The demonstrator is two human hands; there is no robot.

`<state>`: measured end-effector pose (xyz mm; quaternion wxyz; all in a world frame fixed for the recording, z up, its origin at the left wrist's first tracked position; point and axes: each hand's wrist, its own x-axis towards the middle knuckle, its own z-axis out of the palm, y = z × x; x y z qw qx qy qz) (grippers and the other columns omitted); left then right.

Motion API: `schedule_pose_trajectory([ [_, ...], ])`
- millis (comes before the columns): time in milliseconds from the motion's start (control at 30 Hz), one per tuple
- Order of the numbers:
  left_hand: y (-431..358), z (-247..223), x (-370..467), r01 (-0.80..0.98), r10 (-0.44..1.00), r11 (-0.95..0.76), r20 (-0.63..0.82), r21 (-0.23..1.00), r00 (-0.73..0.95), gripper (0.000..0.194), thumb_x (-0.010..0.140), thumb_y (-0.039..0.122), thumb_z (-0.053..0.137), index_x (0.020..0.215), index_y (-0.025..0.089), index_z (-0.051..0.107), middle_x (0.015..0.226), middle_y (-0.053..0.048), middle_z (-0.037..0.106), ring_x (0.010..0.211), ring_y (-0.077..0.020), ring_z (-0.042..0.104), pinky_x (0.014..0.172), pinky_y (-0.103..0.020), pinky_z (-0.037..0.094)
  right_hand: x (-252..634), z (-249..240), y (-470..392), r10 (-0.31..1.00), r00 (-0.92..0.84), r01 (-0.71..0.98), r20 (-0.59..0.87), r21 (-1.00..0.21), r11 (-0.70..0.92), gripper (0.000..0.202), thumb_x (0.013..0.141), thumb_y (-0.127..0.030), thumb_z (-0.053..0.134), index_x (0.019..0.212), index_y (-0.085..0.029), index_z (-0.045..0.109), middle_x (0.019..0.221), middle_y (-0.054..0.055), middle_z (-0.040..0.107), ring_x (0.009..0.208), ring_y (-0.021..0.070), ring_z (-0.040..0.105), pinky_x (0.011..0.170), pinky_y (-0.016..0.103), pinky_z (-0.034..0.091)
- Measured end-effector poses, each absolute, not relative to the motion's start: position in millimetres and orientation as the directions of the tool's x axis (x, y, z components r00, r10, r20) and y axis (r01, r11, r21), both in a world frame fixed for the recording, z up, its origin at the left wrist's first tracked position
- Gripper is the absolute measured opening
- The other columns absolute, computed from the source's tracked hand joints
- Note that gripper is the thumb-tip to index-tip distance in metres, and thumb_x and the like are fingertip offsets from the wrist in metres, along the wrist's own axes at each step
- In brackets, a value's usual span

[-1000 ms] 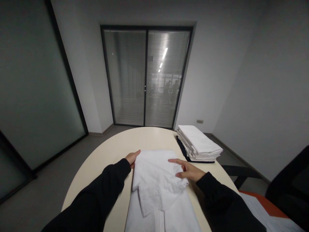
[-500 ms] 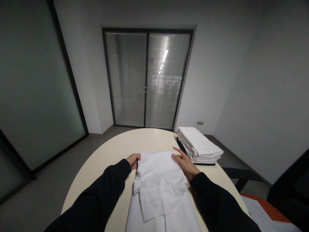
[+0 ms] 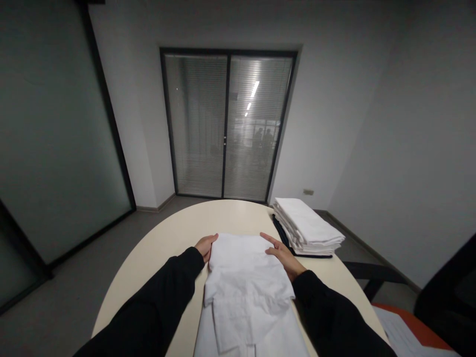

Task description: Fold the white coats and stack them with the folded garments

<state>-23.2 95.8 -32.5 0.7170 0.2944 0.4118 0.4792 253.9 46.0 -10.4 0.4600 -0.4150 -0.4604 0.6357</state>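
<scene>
A white shirt (image 3: 249, 277), partly folded, lies on the round table in front of me. One folded sleeve or flap hangs down over its lower part, and creases run across the middle. At the far left corner, my left hand (image 3: 206, 246) is closed on the cloth, thumb along the edge and the other fingers mostly hidden. My right hand (image 3: 284, 255) rests at the far right corner, its index finger stretched along the edge and its thumb apart from it on the cloth.
On the table's (image 3: 178, 223) right side stands a stack of folded white cloth (image 3: 308, 223) on a dark flat piece. A dark chair (image 3: 446, 292) stands to the right, with papers (image 3: 403, 332) and something orange-red beside it. Blinds-covered glass doors (image 3: 226, 124) are ahead.
The shirt's far end has been spread flatter, and its folded part now reaches lower. My right index finger has moved slightly left along the edge. My left hand keeps its place.
</scene>
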Motion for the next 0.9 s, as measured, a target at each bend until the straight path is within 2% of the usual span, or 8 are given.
schedule_pose_trajectory([
  [100, 90.6, -31.2, -20.9, -0.475, 0.944, 0.326, -0.259, 0.817, 0.204, 0.015, 0.089, 0.010, 0.052, 0.098, 0.004, 0.062, 0.081, -0.015, 0.071, 0.075, -0.0220, 0.071, 0.073, -0.030, 0.056, 254.2, -10.8, 46.6, 0.970, -0.214, -0.196, -0.110, -0.968, -0.154, 0.079, 0.063, -0.014, 0.061, 0.139, -0.021, 0.040, 0.093, 0.002, 0.071, 0.063, 0.0131, 0.062, 0.057, 0.023, 0.046],
  [267, 80.3, -26.9, -15.4, -0.485, 0.945, 0.316, -0.226, 0.815, 0.235, 0.019, 0.080, 0.003, 0.059, 0.099, 0.004, 0.062, 0.086, -0.016, 0.072, 0.082, -0.0237, 0.071, 0.076, -0.031, 0.056, 254.5, -9.9, 44.6, 0.973, -0.212, -0.211, -0.094, -0.968, -0.139, 0.080, 0.058, -0.009, 0.058, 0.135, -0.024, 0.045, 0.111, 0.003, 0.067, 0.073, 0.0134, 0.064, 0.058, 0.021, 0.046],
  [433, 74.9, -20.7, -13.7, -0.528, 0.950, 0.301, -0.199, 0.794, 0.242, 0.021, 0.079, 0.003, 0.059, 0.100, 0.004, 0.062, 0.089, -0.017, 0.071, 0.086, -0.0244, 0.070, 0.080, -0.032, 0.056, 255.3, -7.6, 44.1, 0.967, -0.210, -0.190, -0.143, -0.964, -0.184, 0.080, 0.058, -0.009, 0.056, 0.137, -0.018, 0.042, 0.096, 0.004, 0.071, 0.061, 0.0130, 0.062, 0.052, 0.021, 0.044],
  [633, 72.9, -17.8, -9.9, -0.562, 0.965, 0.258, -0.182, 0.786, 0.188, 0.021, 0.081, 0.005, 0.058, 0.102, 0.006, 0.061, 0.093, -0.017, 0.071, 0.090, -0.0231, 0.069, 0.085, -0.030, 0.054, 256.1, -5.1, 45.1, 0.974, -0.182, -0.259, -0.139, -0.948, -0.183, 0.077, 0.062, -0.014, 0.059, 0.137, -0.017, 0.042, 0.102, 0.005, 0.070, 0.072, 0.0154, 0.065, 0.065, 0.024, 0.049],
  [733, 72.2, -18.3, -9.3, -0.542, 0.945, 0.315, -0.204, 0.779, 0.255, 0.024, 0.082, 0.011, 0.059, 0.105, 0.007, 0.060, 0.093, -0.017, 0.071, 0.088, -0.0238, 0.070, 0.083, -0.032, 0.055, 253.6, 1.1, 39.5, 0.960, -0.245, -0.251, -0.136, -0.947, -0.198, 0.071, 0.070, -0.022, 0.064, 0.137, -0.024, 0.044, 0.114, 0.005, 0.067, 0.078, 0.0154, 0.066, 0.069, 0.026, 0.050],
  [800, 71.5, -19.1, -10.0, -0.508, 0.922, 0.361, -0.215, 0.782, 0.323, 0.029, 0.080, 0.016, 0.063, 0.108, 0.008, 0.059, 0.092, -0.016, 0.071, 0.085, -0.0250, 0.070, 0.080, -0.034, 0.055, 252.1, 5.5, 36.2, 0.944, -0.312, -0.245, -0.110, -0.950, -0.192, 0.069, 0.070, -0.023, 0.067, 0.135, -0.026, 0.047, 0.120, 0.004, 0.064, 0.087, 0.0168, 0.066, 0.077, 0.027, 0.050],
  [900, 71.7, -21.4, -11.9, -0.463, 0.922, 0.350, -0.213, 0.814, 0.323, 0.034, 0.076, 0.016, 0.068, 0.108, 0.008, 0.059, 0.086, -0.015, 0.072, 0.079, -0.0260, 0.071, 0.075, -0.035, 0.056, 251.9, 8.1, 35.4, 0.948, -0.306, -0.247, -0.083, -0.955, -0.163, 0.071, 0.068, -0.021, 0.066, 0.136, -0.027, 0.045, 0.116, 0.003, 0.065, 0.088, 0.0177, 0.066, 0.078, 0.028, 0.050],
])
